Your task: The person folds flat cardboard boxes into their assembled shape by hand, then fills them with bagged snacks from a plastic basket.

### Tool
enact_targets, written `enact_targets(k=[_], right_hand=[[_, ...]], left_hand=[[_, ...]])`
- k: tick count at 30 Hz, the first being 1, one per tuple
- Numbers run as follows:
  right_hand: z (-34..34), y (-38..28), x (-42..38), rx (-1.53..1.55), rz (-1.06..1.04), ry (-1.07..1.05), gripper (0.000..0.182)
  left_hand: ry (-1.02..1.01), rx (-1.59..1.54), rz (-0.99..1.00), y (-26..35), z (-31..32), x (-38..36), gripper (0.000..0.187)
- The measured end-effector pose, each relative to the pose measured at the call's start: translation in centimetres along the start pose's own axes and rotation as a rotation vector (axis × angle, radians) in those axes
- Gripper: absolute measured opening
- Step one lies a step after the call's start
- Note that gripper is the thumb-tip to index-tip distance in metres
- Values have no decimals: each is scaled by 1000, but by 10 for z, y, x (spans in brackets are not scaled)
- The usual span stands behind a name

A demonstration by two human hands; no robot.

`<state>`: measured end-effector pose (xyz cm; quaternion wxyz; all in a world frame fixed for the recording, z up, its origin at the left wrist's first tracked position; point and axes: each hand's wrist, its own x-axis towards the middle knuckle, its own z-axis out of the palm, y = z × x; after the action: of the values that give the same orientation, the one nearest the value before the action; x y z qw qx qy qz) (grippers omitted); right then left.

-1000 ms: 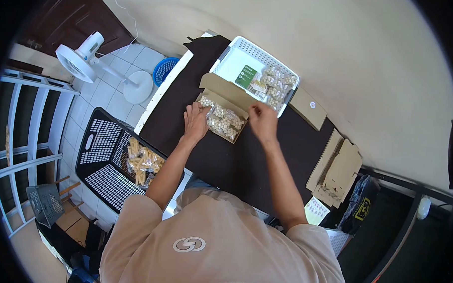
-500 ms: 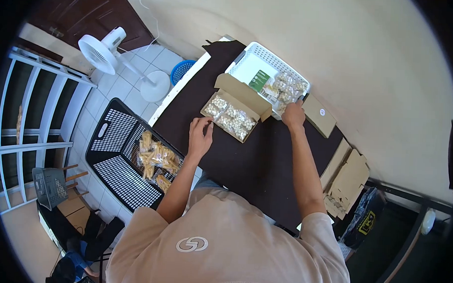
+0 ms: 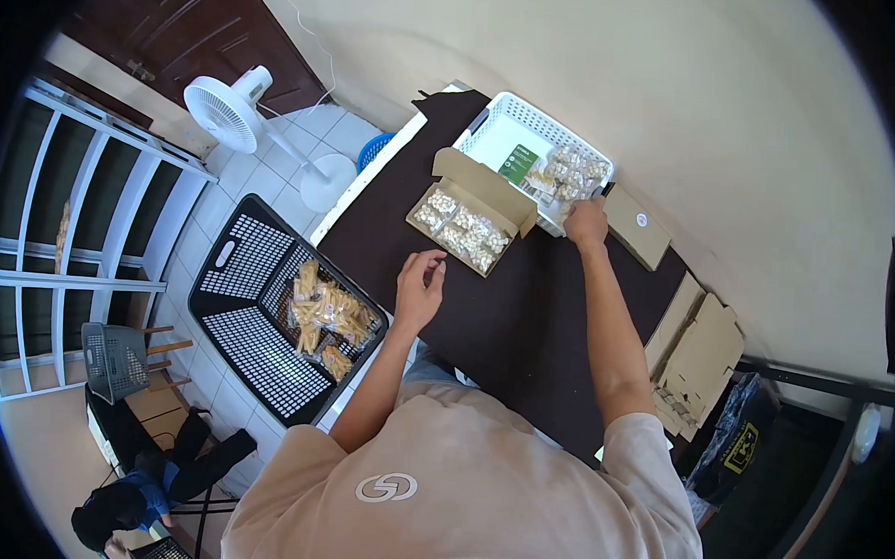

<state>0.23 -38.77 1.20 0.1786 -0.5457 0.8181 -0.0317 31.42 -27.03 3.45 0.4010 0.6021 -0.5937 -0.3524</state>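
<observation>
An open cardboard box (image 3: pixel 521 205) stands on the dark-covered table, its lid raised. Inside lie several clear packets of small pale pieces (image 3: pixel 466 231). My left hand (image 3: pixel 420 290) hovers just in front of the box's near edge, fingers loosely bent and apart, holding nothing I can see. Behind the box is a white plastic basket (image 3: pixel 492 133) with more clear packets (image 3: pixel 573 171) and a green-and-white card (image 3: pixel 518 164). My right hand (image 3: pixel 585 223) is at the basket's near right corner with its fingers curled in; what they grip is hidden.
A closed cardboard box (image 3: pixel 639 227) lies right of the basket. Flattened cardboard (image 3: pixel 699 362) sits at the table's right end. On the left stands a black crate (image 3: pixel 267 362) with bagged tan sticks (image 3: pixel 328 310). A white fan (image 3: pixel 227 114) and another person (image 3: pixel 149 491) are farther off.
My left hand has come away from the box's front edge, toward me. My right hand stays at the basket corner, its fingers curled in more. The whole view has shifted slightly.
</observation>
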Motion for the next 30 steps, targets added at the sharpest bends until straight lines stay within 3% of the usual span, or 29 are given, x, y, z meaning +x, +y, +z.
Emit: enact_targets(k=[4,10,19,21,23,24,25,27,30], right_hand=[[5,13,-3,105,-53,114,25],[-5,26,-20,576,-238,339,14],[-80,30,-133,1106,-429,4,27],[-99,30,-165,1228,-455,-183,31],[-114,31,-191,1276,-492,-266,33],[-118,31,-202,1303,-503,-277,33],[-120,32,-211,1331,-514,-289,33],[-117,41,-220,1327,-485,-253,32],[-106,51,-233,1435,-442,-200,32]], left_hand=[[-28,-11,-19,9,7,-15,17],[-61,-38,17,12,21,-35,18],[-107,-267,86,91,34,-37,25],[-142,-309,123,118,36,-37,29],[-276,-321,316,142,37,-39,39],[-456,-329,269,149,37,-40,46],[-522,-378,296,150,44,-41,41],[-619,-564,79,148,57,-49,28],[-576,-548,96,150,66,-58,15]])
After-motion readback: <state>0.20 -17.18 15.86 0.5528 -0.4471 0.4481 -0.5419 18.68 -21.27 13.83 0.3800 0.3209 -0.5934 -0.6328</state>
